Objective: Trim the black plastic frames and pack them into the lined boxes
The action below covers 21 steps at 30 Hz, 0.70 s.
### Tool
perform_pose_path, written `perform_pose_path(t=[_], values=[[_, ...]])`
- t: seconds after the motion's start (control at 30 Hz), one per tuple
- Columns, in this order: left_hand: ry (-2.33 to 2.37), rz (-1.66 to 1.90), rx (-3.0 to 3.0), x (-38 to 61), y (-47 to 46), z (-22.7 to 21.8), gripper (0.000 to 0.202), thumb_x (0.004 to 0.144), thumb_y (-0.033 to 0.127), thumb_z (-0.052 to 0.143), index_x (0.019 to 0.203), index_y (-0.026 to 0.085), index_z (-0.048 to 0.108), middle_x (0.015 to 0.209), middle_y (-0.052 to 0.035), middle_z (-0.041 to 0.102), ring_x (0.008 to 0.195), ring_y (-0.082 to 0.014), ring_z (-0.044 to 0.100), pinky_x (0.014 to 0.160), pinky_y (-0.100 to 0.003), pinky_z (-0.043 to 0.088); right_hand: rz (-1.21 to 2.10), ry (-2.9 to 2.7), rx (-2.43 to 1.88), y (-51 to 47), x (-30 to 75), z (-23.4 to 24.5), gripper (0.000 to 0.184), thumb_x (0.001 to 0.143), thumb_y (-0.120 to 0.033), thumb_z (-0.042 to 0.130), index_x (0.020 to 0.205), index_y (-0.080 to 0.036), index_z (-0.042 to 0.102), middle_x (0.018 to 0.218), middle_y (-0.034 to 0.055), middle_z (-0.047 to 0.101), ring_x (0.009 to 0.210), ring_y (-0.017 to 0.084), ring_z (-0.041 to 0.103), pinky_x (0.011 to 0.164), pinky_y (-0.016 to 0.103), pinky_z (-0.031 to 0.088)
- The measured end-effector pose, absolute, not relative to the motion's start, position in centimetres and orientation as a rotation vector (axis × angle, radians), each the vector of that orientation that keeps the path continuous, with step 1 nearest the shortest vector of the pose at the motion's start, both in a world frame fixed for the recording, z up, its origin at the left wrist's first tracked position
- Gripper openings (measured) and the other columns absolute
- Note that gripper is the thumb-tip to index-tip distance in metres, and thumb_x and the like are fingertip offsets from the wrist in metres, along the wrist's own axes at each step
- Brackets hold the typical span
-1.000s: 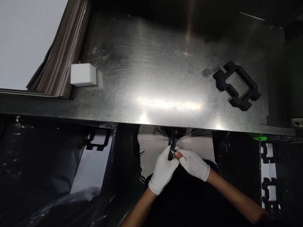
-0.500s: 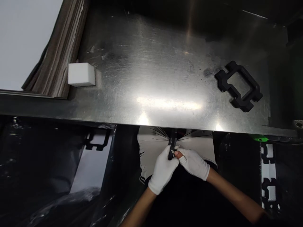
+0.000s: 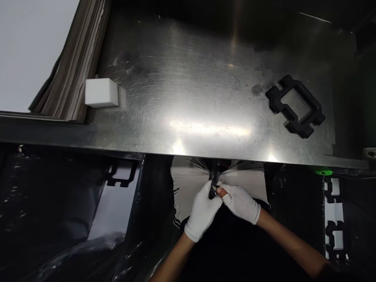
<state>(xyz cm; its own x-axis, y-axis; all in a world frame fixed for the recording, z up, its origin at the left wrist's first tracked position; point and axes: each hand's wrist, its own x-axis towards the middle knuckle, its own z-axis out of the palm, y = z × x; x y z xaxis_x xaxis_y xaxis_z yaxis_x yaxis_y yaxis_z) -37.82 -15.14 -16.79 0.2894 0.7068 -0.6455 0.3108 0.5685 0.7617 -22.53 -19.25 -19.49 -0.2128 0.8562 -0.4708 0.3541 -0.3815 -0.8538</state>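
Note:
Both of my hands wear white gloves and meet over my lap, below the table's front edge. My left hand [image 3: 203,209] is closed on a dark, narrow piece [image 3: 215,174], probably a black frame seen edge-on; most of it is hidden by the fingers and shadow. My right hand [image 3: 239,200] is closed at the same piece, its bare thumb tip pressed against it near a small light-coloured bit. On the metal table to the right lies another black frame [image 3: 304,94] with notched corners, apart from both hands.
The steel table [image 3: 188,86] spans the view ahead. A white block [image 3: 101,93] stands beside a stack of sheets [image 3: 79,58] at the left. Black frames on white sheets lie below the table, one at the left [image 3: 122,182] and two at the right [image 3: 330,231], among dark plastic.
My hands keep almost the same place and hold on the dark piece. The view has shifted very slightly.

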Motion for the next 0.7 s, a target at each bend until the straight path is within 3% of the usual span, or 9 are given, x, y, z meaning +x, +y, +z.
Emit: perform_pose_path(t=[0.7], values=[[1.307, 0.32, 1.066, -37.9, -16.2, -17.2, 0.018, 0.081, 0.022, 0.058, 0.097, 0.02, 0.067, 0.088, 0.0007, 0.069, 0.086, -0.02, 0.063, 0.081, -0.032, 0.051, 1.606, -1.424, -1.671, -20.0, -22.4, -19.2, 0.041, 0.112, -0.044, 0.036, 0.094, -0.022, 0.066, 0.086, 0.0053, 0.072, 0.078, 0.021, 0.067, 0.078, 0.032, 0.05]])
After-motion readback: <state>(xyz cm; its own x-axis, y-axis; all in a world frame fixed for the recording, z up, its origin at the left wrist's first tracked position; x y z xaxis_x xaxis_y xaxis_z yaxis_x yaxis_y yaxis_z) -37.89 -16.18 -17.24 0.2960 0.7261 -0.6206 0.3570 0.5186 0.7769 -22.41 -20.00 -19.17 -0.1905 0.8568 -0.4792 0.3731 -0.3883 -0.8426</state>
